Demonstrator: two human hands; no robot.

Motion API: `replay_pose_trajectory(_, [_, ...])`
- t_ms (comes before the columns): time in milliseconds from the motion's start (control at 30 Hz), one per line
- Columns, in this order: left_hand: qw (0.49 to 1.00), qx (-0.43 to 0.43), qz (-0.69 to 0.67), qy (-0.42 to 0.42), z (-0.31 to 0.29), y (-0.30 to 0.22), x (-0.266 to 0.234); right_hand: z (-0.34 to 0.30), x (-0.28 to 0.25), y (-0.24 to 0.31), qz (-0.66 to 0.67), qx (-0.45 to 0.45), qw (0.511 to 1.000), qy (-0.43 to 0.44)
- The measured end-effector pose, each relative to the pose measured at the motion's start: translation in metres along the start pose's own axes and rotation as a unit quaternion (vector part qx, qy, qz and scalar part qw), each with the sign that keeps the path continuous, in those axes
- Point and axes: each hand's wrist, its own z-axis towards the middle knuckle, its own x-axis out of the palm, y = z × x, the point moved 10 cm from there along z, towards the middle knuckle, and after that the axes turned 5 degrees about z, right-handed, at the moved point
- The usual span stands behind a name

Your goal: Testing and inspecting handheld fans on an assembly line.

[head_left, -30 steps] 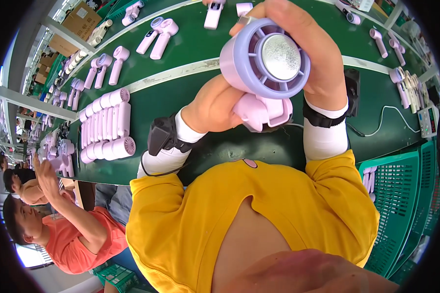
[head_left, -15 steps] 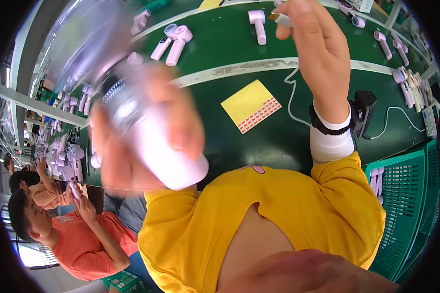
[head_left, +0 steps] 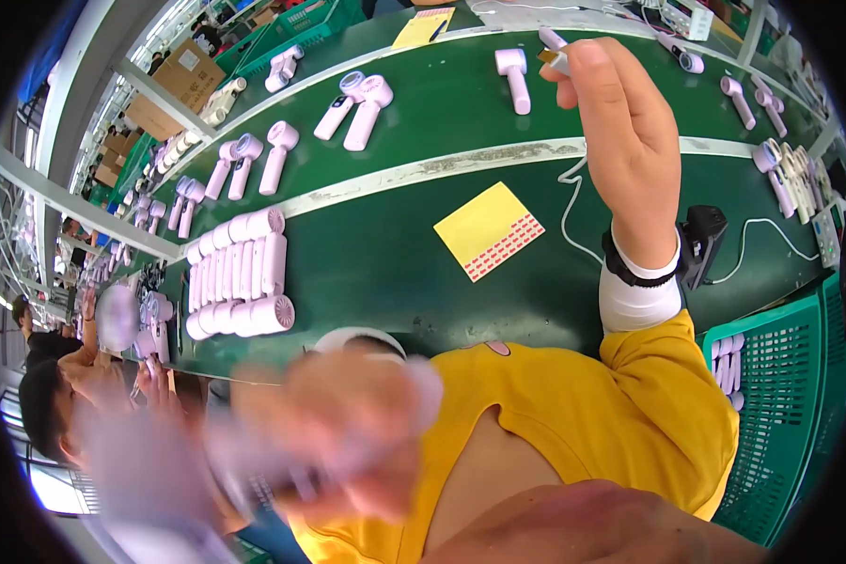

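My left hand (head_left: pixel 348 414), smeared by motion, is wrapped round a lilac handheld fan (head_left: pixel 150 461) in front of my chest. The fan's large round head blurs toward the lower left, and its handle end shows past my fingers on the right. Raised over the far part of the bench, my right hand (head_left: pixel 630 141) pinches the white plug (head_left: pixel 556 62) of a charging cable between thumb and fingers. The plug's metal tip points left. From there the white cord (head_left: pixel 566 211) hangs down to the bench top, apart from the fan.
A yellow sheet with red stickers (head_left: pixel 489 230) lies mid-bench. Left of it stand stacked lilac fans (head_left: pixel 240 273). More fans (head_left: pixel 367 113) lie on the green belt beyond a pale rail (head_left: pixel 423 167). Green crates (head_left: pixel 771 404) are at right; a co-worker (head_left: pixel 47 404) sits at left.
My left hand has swung the fan down toward my chest, its head now at the lower left. The stacked fans behind it have come into sight. My right hand still pinches the plug.
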Motion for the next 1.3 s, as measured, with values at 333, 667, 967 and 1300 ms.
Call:
replay_pose_trajectory(333, [0.996, 0.067, 0.047, -0.04, 0.004, 0.008, -0.01, -0.005, 0.036, 0.024, -0.028, -0.031, 0.995, 0.095])
replay_pose_trajectory(667, [0.816, -0.542, -0.109, 0.168, -0.024, 0.145, 0.002, -0.02, 0.053, 0.007, 0.088, 0.118, 0.978, 0.151])
replay_pose_trajectory(967, [0.882, -0.229, 0.099, 0.399, -0.009, 0.132, 0.02, -0.024, 0.064, 0.033, 0.086, -0.007, 0.942, 0.323])
replay_pose_trajectory(1300, [0.898, -0.222, 0.154, 0.346, -0.02, 0.139, 0.002, -0.015, 0.053, 0.029, -0.041, 0.001, 0.975, 0.219])
